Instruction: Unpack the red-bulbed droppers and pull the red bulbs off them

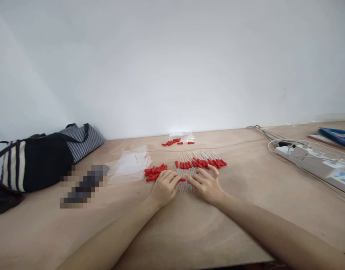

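Between the fingertips of my left hand (166,186) a red rubber bulb (182,180) sticks out to the right. My right hand (207,185) faces it, thumb and forefinger closed near the bulb's end; whatever they pinch is hidden. Under and between both hands lies a row of clear glass dropper tubes (186,189). Just beyond them are several droppers (210,162) with red bulbs fitted on, their thin tips pointing away from me. A pile of loose red bulbs (153,172) sits beside my left hand.
Farther back, more red bulbs (171,142) lie by a clear plastic bag (181,136). Flat zip bags (130,164) rest left of the pile. A black striped bag (45,161) stands at the left; a white power strip (310,159) with cables lies at the right.
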A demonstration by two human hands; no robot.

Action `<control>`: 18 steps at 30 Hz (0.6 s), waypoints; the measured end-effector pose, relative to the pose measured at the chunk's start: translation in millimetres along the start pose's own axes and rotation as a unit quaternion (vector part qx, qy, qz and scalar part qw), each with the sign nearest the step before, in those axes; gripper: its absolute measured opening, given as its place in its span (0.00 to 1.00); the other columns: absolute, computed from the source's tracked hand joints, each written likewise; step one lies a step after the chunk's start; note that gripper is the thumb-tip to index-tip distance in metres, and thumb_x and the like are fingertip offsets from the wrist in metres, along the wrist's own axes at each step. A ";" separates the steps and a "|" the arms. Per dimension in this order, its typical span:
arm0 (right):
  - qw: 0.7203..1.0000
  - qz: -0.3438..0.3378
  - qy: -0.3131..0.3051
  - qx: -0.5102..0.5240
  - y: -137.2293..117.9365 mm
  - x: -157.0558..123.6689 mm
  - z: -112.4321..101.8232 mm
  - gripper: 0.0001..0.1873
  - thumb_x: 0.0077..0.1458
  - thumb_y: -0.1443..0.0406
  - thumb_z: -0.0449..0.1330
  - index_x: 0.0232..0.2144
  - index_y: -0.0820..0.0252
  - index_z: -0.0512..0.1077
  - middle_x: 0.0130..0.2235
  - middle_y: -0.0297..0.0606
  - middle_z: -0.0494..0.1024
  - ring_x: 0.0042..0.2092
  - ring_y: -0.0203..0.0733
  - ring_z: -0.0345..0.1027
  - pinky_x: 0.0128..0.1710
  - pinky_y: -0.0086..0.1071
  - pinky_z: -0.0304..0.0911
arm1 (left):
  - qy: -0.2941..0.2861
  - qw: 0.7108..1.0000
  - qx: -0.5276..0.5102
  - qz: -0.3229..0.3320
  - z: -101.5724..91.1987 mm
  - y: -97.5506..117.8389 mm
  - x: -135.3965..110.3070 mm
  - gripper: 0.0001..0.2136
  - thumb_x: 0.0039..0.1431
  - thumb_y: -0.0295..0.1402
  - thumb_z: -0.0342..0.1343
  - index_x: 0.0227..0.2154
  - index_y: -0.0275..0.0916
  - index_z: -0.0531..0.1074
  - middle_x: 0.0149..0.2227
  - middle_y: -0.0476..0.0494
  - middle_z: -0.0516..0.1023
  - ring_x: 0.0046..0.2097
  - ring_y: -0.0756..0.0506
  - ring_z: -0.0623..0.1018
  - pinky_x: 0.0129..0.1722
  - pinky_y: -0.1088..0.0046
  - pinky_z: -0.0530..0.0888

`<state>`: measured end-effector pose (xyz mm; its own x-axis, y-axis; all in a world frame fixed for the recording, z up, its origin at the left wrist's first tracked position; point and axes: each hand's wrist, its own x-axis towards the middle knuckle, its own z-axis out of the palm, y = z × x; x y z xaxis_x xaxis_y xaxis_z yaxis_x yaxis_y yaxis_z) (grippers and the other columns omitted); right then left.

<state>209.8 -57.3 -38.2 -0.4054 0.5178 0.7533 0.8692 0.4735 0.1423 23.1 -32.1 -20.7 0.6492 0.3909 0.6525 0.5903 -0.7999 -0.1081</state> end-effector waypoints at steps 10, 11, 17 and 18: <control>0.999 -0.040 0.017 0.021 2.8 -3.3 -0.9 0.13 0.52 0.72 0.50 0.31 0.52 0.71 0.21 0.26 0.70 0.32 0.32 0.60 0.51 0.38 0.32 | -0.003 0.999 0.042 0.002 -3.3 1.1 -4.0 0.10 0.59 0.26 0.46 0.28 0.40 0.71 0.28 0.47 0.74 0.32 0.47 0.67 0.38 0.65 0.58; 0.999 -0.038 0.020 0.025 2.6 -3.2 -1.1 0.13 0.52 0.72 0.50 0.30 0.52 0.71 0.20 0.26 0.70 0.32 0.32 0.60 0.51 0.38 0.32 | -0.007 0.999 0.047 0.002 -3.0 1.7 -4.3 0.10 0.58 0.25 0.46 0.27 0.40 0.71 0.28 0.47 0.74 0.32 0.47 0.67 0.39 0.64 0.58; 0.998 -0.014 -0.003 0.058 2.2 -3.9 -2.2 0.11 0.53 0.70 0.50 0.31 0.52 0.71 0.20 0.27 0.69 0.33 0.34 0.59 0.50 0.41 0.34 | -0.024 0.998 0.060 0.003 -1.4 3.6 -5.4 0.10 0.53 0.21 0.46 0.27 0.40 0.70 0.28 0.47 0.74 0.35 0.45 0.67 0.39 0.63 0.57; 0.998 -0.010 -0.006 0.064 2.1 -4.1 -2.6 0.11 0.53 0.70 0.50 0.30 0.52 0.71 0.20 0.27 0.69 0.33 0.34 0.59 0.50 0.41 0.34 | -0.025 0.998 0.061 0.004 -1.8 4.0 -5.4 0.10 0.53 0.20 0.46 0.28 0.40 0.70 0.28 0.47 0.74 0.36 0.45 0.67 0.39 0.63 0.57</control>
<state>214.1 -60.3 -39.3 -0.4271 0.5150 0.7432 0.8179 0.5706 0.0746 21.1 -38.2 -23.4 0.6756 0.4087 0.6136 0.6363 -0.7437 -0.2052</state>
